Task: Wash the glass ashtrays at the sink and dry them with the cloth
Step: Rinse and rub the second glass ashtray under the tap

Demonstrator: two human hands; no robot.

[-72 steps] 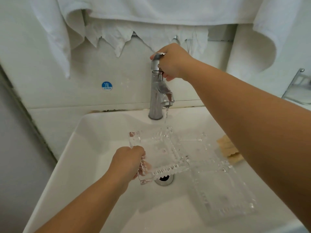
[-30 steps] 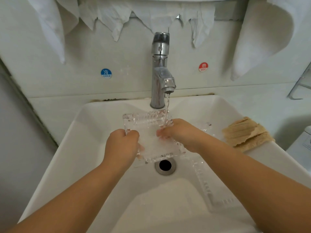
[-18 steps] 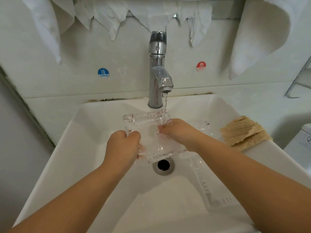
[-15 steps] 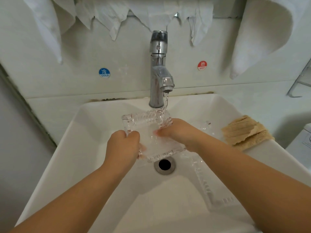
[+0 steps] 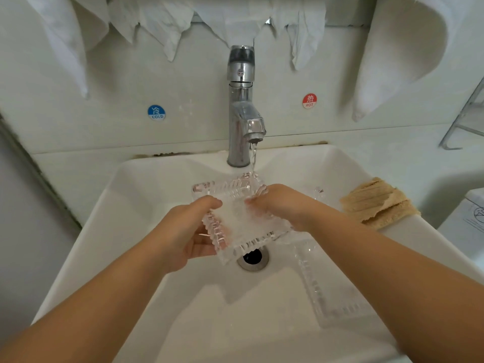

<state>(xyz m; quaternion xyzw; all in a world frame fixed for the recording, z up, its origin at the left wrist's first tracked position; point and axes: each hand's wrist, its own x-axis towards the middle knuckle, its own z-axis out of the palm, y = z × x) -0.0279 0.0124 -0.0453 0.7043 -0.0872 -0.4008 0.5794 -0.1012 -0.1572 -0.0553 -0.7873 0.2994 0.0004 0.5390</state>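
A square cut-glass ashtray (image 5: 237, 205) hangs over the white sink (image 5: 136, 195), tilted, under the water running from the chrome tap (image 5: 242, 106). My left hand (image 5: 183, 231) grips its left rim, fingers underneath and thumb on top. My right hand (image 5: 282, 205) reaches into the tray from the right, fingertips on its inner surface in the water. A second glass ashtray (image 5: 332, 292) lies in the basin at the right, partly hidden under my right forearm. A tan cloth (image 5: 377, 203) sits folded on the sink's right rim.
The drain (image 5: 252, 258) is open just below the held ashtray. White towels (image 5: 398, 53) hang along the wall above. Cold (image 5: 156, 112) and hot (image 5: 309, 100) stickers flank the tap. A metal rack (image 5: 468, 119) juts out at the far right.
My right hand left the tap handle and came down into the ashtray. My left hand has shifted its hold, fingers now under the left rim, and the tray tilts more.
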